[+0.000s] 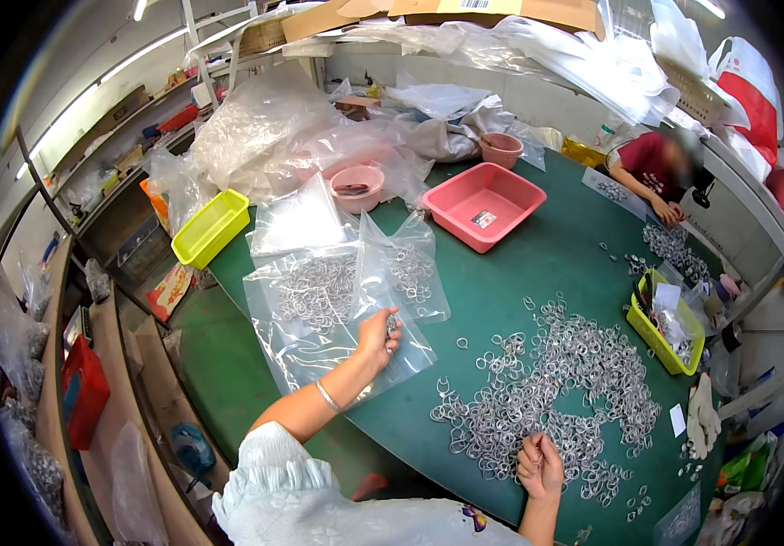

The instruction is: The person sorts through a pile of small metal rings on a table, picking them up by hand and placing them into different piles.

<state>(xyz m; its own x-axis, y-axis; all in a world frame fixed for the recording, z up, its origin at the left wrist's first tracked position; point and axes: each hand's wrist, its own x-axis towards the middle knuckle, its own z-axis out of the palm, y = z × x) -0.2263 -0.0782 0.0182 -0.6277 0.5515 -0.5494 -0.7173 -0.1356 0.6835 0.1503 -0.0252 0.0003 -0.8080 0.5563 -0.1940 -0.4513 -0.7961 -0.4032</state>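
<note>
A large green table [519,273] fills the view, seen from above through a curved lens. Crumpled clear plastic sheeting [274,127] is heaped along its far edge.

Near the table's left edge lie three clear plastic bags: an empty bag [296,223] farthest away, a second bag [406,273] partly filled with metal rings, and a front bag [319,318] also holding rings. Right of these, across the near right part of the table, spreads a wide loose pile of silver metal rings [556,373], too many to count.

Four trays sit on the table: one pink tray [483,205] near the far edge, one yellow tray [210,227] overhanging the far left corner, and one yellow-green tray [665,328] at the right edge. Two small pink bowls [357,187] stand by the plastic heap. A second person [651,168] in a red top works at the far right corner.

The left hand [378,335] rests on the front bag, fingers curled closed around a small clutch of rings at the bag's opening. The right hand [539,464] sits at the near edge of the pile, fingers curled loosely over rings; whether it grips any cannot be told.

Holding the bag mouth wide and dropping rings in small clutches would likely keep them from spilling.
</note>
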